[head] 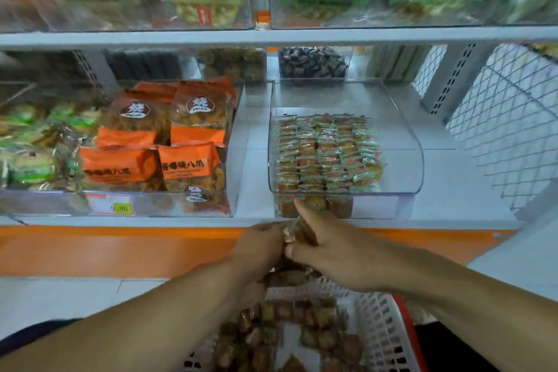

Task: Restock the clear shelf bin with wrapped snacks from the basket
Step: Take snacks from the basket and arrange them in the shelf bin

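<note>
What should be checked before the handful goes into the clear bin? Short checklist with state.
1. Snacks held: ok. Left hand and right hand together grip a bunch of wrapped snacks just below the shelf edge.
2. Grip secure: cannot tell; fingers hide most of the bunch.
3. Room in the clear shelf bin: ok. The rows fill the left and middle, bare floor on the right and at the back.
4. Way in: ok. The bin's top is open, nothing over it.
5. Supply: ok. The white basket below holds more snacks.
6. Wrapper match with the bin's rows: cannot tell, blurred.
</note>
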